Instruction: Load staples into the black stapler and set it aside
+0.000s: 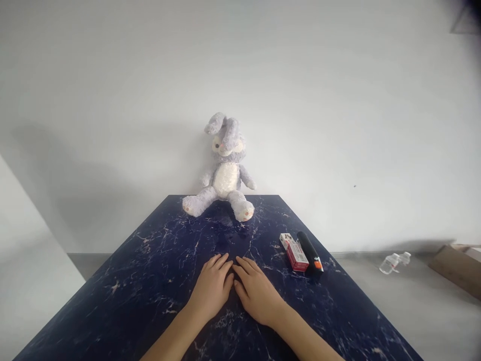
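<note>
My left hand [212, 286] lies flat on the dark blue marbled table [131, 281], fingers stretched forward and holding nothing. Beside it my right hand [257, 293] also rests palm down with its fingers extended; the two hands almost meet at the thumbs and fingertips. Beyond them, a pale lilac plush rabbit [226, 178] with a white belly sits upright at the table's far edge. One ear hangs over its face. To the right of my right hand lie a red and white box [295, 253] and a black cylindrical object [308, 249] with an orange patch, side by side.
A plain white wall [338, 100] stands right behind the table. On the floor to the right are clear plastic bottles [391, 263] and a cardboard box [456, 268]. A white surface [30, 250] slants along the left.
</note>
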Motion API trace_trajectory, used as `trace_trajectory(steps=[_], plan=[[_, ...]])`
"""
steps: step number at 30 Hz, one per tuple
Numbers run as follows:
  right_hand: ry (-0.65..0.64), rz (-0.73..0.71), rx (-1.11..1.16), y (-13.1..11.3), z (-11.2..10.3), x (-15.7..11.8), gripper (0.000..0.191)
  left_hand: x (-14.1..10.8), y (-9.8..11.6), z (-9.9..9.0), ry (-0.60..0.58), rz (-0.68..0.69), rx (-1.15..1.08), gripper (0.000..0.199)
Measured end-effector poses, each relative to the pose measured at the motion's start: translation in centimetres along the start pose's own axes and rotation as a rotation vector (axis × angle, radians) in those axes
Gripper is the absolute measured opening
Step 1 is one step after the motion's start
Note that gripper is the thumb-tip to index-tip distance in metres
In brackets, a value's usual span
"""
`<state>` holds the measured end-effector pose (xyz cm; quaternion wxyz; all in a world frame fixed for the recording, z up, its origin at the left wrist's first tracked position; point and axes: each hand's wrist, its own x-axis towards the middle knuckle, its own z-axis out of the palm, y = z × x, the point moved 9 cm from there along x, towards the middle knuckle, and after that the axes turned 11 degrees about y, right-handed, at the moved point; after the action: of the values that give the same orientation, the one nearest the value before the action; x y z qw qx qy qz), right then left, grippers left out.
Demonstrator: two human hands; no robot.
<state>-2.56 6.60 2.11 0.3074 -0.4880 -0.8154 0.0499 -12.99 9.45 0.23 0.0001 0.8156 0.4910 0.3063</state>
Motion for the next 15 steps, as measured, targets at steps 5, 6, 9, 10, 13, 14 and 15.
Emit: trace_trajectory(steps=[5, 6, 9, 10, 13, 14, 15], plan=[[0.011, 0.005, 0.005, -0.06, -0.25, 0.07, 0.044, 0.06, -0.04, 0.16, -0.009, 0.011, 0.006, 0.041], [0.010, 0.007, 0.004, -0.08, -0.27, 0.06, 0.044, 0.05, -0.06, 0.17, -0.005, 0.010, 0.002, 0.040], [0.005, -0.004, 0.000, -0.27, -0.23, 0.02, 0.044, -0.02, -0.26, 0.28, 0.008, 0.008, -0.010, 0.040], [0.005, -0.008, -0.002, -0.33, -0.23, 0.00, 0.044, -0.04, -0.35, 0.37, 0.010, 0.010, -0.011, 0.040], [0.014, -0.016, -0.005, -0.38, -0.31, -0.03, 0.043, 0.02, -0.46, 0.50, 0.014, 0.016, -0.012, 0.039], [0.021, -0.019, -0.003, -0.38, -0.39, -0.02, 0.042, 0.09, -0.33, 0.36, 0.020, 0.016, -0.014, 0.039], [0.030, -0.022, 0.001, -0.40, -0.51, 0.00, 0.041, 0.17, -0.04, 0.07, 0.027, 0.019, -0.019, 0.038]])
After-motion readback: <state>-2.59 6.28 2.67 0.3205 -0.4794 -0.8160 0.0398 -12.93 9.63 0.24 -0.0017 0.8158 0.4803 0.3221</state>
